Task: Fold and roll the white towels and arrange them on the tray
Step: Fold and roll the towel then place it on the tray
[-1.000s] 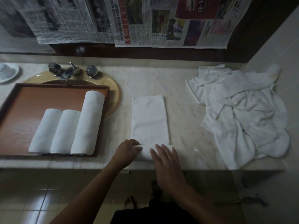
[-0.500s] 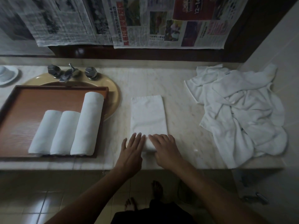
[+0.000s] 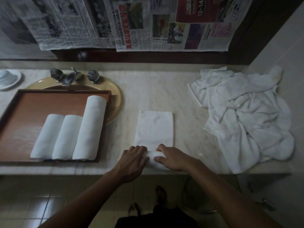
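A folded white towel [image 3: 154, 127] lies as a narrow strip on the marble counter, its near end wound into a short roll [image 3: 153, 157]. My left hand [image 3: 134, 159] grips the roll's left end with curled fingers. My right hand [image 3: 174, 159] grips its right end, thumb on the near side. To the left, a brown wooden tray [image 3: 32, 104] holds three rolled white towels [image 3: 65, 137] side by side, the right one longer than the other two.
A heap of loose white towels [image 3: 246, 119] fills the counter's right end by the wall. Behind the tray sit a tan sink [image 3: 117, 96] and chrome taps [image 3: 72, 76]. A white dish [image 3: 9, 78] stands far left. Newspapers [image 3: 148, 23] hang above.
Both hands have pushed the roll away along the towel, then curled round it again. The roll is thicker and the flat part shorter.
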Action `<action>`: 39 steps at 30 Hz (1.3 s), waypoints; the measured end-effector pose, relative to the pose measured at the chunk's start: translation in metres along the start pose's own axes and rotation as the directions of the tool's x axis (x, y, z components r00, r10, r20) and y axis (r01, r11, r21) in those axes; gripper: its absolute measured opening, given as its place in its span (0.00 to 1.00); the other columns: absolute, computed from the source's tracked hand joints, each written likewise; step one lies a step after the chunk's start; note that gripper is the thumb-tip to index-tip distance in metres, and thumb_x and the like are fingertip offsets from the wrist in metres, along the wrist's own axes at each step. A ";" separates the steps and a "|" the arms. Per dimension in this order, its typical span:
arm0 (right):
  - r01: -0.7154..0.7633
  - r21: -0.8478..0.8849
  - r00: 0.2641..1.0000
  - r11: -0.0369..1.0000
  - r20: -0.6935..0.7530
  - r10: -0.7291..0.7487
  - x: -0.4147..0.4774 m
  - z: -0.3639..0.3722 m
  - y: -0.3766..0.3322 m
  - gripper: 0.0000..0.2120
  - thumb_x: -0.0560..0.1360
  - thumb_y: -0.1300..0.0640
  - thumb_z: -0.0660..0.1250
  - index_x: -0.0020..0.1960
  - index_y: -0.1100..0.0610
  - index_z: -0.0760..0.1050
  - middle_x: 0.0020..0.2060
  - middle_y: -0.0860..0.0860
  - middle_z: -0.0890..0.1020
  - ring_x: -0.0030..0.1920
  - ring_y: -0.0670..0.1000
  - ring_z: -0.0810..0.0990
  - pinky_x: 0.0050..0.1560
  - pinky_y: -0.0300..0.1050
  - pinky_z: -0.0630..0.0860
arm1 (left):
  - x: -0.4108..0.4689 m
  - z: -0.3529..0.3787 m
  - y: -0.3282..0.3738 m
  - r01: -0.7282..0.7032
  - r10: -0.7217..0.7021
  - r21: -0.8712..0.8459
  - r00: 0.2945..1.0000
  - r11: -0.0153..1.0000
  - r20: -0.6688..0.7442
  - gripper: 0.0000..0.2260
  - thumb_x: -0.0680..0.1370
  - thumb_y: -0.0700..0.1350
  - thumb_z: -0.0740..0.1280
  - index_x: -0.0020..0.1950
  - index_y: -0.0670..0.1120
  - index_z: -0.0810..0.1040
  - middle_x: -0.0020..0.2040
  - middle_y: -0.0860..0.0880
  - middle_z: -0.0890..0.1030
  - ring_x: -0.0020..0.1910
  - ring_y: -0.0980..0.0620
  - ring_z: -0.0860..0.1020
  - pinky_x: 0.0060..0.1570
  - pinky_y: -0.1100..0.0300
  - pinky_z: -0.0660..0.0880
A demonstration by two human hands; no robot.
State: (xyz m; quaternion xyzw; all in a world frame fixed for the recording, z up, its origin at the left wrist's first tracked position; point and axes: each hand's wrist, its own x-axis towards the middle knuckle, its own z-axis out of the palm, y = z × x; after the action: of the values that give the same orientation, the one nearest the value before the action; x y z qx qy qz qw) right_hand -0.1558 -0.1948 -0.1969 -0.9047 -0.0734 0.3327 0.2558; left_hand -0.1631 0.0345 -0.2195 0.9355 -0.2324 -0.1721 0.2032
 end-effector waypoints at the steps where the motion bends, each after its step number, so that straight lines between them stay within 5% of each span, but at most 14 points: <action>1: -0.011 -0.006 1.000 1.000 -0.025 0.011 -0.001 0.003 -0.002 0.20 0.82 0.39 0.60 0.68 0.49 0.68 0.64 0.54 0.79 0.55 0.52 0.77 0.55 0.50 0.73 | 0.000 0.001 0.000 0.016 -0.016 0.006 1.000 1.000 0.012 0.19 0.83 0.62 0.47 0.65 0.54 0.68 0.59 0.54 0.74 0.53 0.52 0.72 0.57 0.46 0.72; 4: -0.041 -0.199 0.977 0.979 -0.215 -0.003 -0.001 0.017 -0.006 0.21 0.83 0.40 0.58 0.71 0.50 0.71 0.68 0.51 0.75 0.66 0.55 0.73 0.66 0.54 0.68 | 0.009 -0.001 0.004 0.096 -0.097 0.009 0.995 0.995 0.038 0.20 0.81 0.63 0.46 0.62 0.53 0.69 0.58 0.54 0.74 0.53 0.51 0.71 0.56 0.46 0.72; 8: 0.058 -0.329 0.815 0.943 -0.529 -0.235 -0.008 0.046 -0.008 0.17 0.80 0.50 0.66 0.67 0.52 0.76 0.62 0.49 0.78 0.61 0.55 0.76 0.62 0.54 0.72 | 0.030 -0.004 0.002 0.222 -0.217 -0.031 0.969 0.974 0.121 0.28 0.76 0.67 0.45 0.62 0.53 0.74 0.60 0.54 0.73 0.57 0.50 0.71 0.53 0.49 0.71; 11: 0.105 -0.351 0.705 0.930 -0.633 -0.318 -0.010 0.067 -0.006 0.17 0.77 0.56 0.64 0.65 0.56 0.77 0.62 0.53 0.80 0.62 0.57 0.78 0.64 0.57 0.73 | 0.043 -0.009 0.005 0.331 -0.317 -0.156 0.942 0.931 0.106 0.19 0.81 0.61 0.58 0.59 0.50 0.78 0.60 0.48 0.76 0.58 0.45 0.75 0.56 0.50 0.74; 14: 0.063 -0.401 0.734 0.914 -0.602 -0.314 -0.007 0.077 0.000 0.23 0.78 0.57 0.63 0.73 0.58 0.73 0.70 0.56 0.76 0.71 0.59 0.73 0.73 0.63 0.64 | 0.046 -0.011 0.010 0.399 -0.403 -0.304 0.914 0.865 0.051 0.12 0.81 0.54 0.66 0.60 0.48 0.78 0.62 0.43 0.76 0.56 0.45 0.75 0.55 0.55 0.72; 19: 0.062 -0.431 0.815 0.900 -0.499 -0.295 -0.001 0.066 0.005 0.34 0.72 0.60 0.69 0.78 0.58 0.66 0.74 0.55 0.72 0.74 0.58 0.70 0.77 0.64 0.61 | 0.030 -0.011 0.019 0.382 -0.449 -0.410 0.890 0.828 -0.078 0.20 0.82 0.53 0.67 0.70 0.46 0.71 0.69 0.41 0.72 0.65 0.41 0.73 0.63 0.51 0.72; 24: 0.020 -0.471 0.890 0.882 -0.393 -0.230 0.012 0.042 0.001 0.39 0.69 0.53 0.73 0.77 0.57 0.64 0.74 0.56 0.71 0.74 0.60 0.68 0.77 0.66 0.59 | 0.014 -0.005 0.018 0.127 -0.159 -0.151 0.963 0.980 -0.217 0.27 0.83 0.56 0.62 0.79 0.46 0.64 0.78 0.44 0.65 0.76 0.43 0.65 0.71 0.46 0.68; 30: 0.039 -0.509 0.943 0.860 -0.266 -0.201 0.030 0.007 -0.002 0.34 0.73 0.45 0.70 0.75 0.54 0.63 0.71 0.55 0.70 0.68 0.58 0.70 0.70 0.59 0.66 | 0.025 -0.001 0.000 -0.016 0.031 0.203 0.997 0.979 -0.067 0.39 0.77 0.52 0.69 0.83 0.44 0.55 0.83 0.42 0.57 0.82 0.41 0.53 0.78 0.38 0.57; 39: 0.087 -0.378 0.991 0.922 -0.063 -0.119 0.019 -0.010 -0.003 0.36 0.73 0.43 0.72 0.75 0.50 0.62 0.69 0.51 0.71 0.66 0.55 0.70 0.66 0.56 0.67 | 0.025 -0.017 0.001 -0.087 0.068 0.199 0.993 0.976 0.100 0.29 0.79 0.60 0.64 0.76 0.49 0.64 0.68 0.49 0.74 0.62 0.48 0.74 0.66 0.48 0.70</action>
State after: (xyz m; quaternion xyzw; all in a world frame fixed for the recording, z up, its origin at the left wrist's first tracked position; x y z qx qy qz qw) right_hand -0.1349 -0.1904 -0.1997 -0.9450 -0.1720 0.2601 0.0987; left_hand -0.1358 0.0262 -0.2100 0.9326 -0.2941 -0.1826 0.1024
